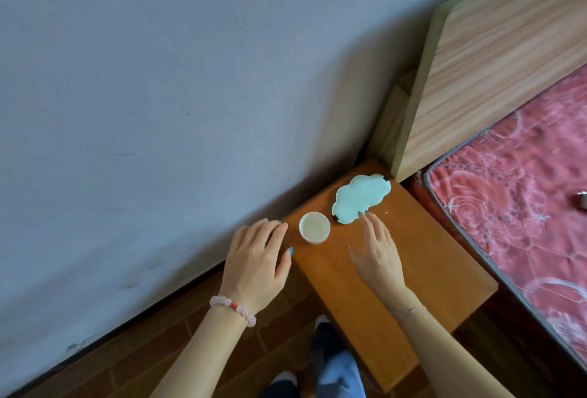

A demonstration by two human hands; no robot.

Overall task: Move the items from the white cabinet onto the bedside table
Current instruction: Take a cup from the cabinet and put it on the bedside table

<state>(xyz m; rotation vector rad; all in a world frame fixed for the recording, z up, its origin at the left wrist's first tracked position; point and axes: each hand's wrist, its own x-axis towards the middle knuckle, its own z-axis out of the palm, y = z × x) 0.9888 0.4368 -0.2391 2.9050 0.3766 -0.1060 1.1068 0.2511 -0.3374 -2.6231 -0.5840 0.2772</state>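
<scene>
Plainly both spread, empty: left hand (257,257), right hand (378,254) (cup (315,240) contents unclear); metal object (583,200) cut off.

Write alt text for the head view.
On an orange-brown wooden bedside table sit a small white cup and a mint-green cloud-shaped eye mask; the open left hand is beside the cup, the open right hand by the mask.

grey wall (158,79), wooden headboard (508,64), red mattress (524,191) (swirl-patterned), brick floor (127,366)
</scene>
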